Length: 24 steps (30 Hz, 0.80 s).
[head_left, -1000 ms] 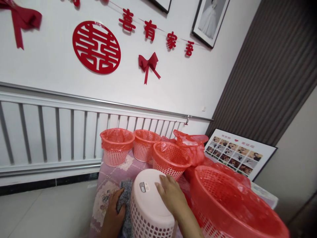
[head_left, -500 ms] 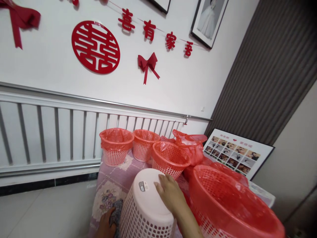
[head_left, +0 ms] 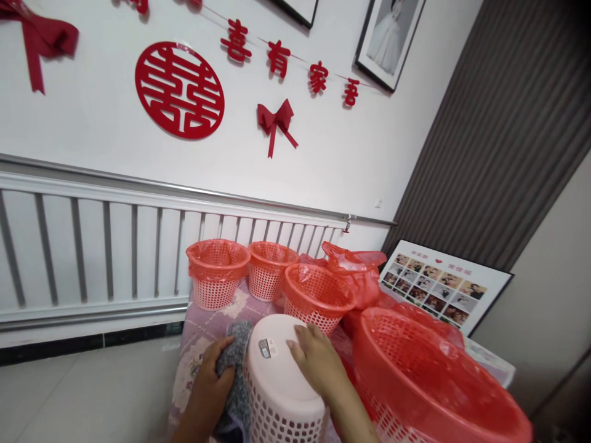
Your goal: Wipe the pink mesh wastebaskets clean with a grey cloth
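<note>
A pale pink plastic wastebasket point(head_left: 289, 387) with a perforated wall stands upside down at the front, its solid base and a small label facing up. My right hand point(head_left: 318, 360) grips it from the right, thumb and fingertips on the base near its far edge. On the left side my left hand point(head_left: 212, 381) is closed on a grey fuzzy cloth point(head_left: 237, 369), which it presses against the basket's perforated wall. The opening of this basket is hidden underneath.
Several wastebaskets with red bag liners, among them one large near basket point(head_left: 383, 357), stand on the purple flowered tablecloth point(head_left: 194, 351). A framed photo board point(head_left: 443, 283) leans at the right. A white radiator point(head_left: 120, 246) runs behind, left of the table.
My left hand and the grey cloth have moved up and away from me along the basket's left side. My right hand and the other baskets stay in place.
</note>
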Motion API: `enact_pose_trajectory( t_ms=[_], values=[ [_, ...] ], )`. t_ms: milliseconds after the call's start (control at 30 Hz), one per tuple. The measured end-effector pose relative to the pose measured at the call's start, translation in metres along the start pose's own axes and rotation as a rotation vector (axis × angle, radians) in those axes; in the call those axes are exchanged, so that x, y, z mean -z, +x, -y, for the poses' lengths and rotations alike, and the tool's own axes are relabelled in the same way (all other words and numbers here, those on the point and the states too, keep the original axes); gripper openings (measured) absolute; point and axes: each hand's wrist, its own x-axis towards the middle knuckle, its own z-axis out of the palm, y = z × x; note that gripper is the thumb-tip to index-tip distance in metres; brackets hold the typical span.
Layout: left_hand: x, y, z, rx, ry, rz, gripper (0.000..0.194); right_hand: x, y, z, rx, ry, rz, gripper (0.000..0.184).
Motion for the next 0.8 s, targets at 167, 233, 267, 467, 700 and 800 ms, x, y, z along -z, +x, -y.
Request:
enact_pose_trajectory(
  t_ms=[167,233,267,467,700,800],
  values=[
    [0.001,0.012,-0.032,-0.219,-0.046,-0.047,0.054,-0.002,0.001,-0.002,-0.014,0.002,-0.004,0.053],
    [-0.005,0.016,-0.018,-0.205,0.023,-0.015,0.054,-0.003,0.001,-0.003,-0.02,0.005,0.001,0.054],
    [-0.009,0.018,-0.006,-0.176,0.054,0.001,0.055,-0.003,0.001,-0.002,-0.019,0.004,0.004,0.054],
    [-0.027,0.017,0.079,0.056,0.184,0.085,0.06,-0.002,0.001,-0.001,-0.027,-0.003,0.01,0.053],
    [-0.029,-0.024,0.144,0.263,0.366,0.227,0.063,-0.001,0.0,-0.001,0.004,0.013,-0.015,0.048],
    [-0.027,-0.036,0.154,0.284,0.421,0.264,0.065,-0.001,0.002,-0.002,0.031,0.033,-0.01,0.049]
  ],
)
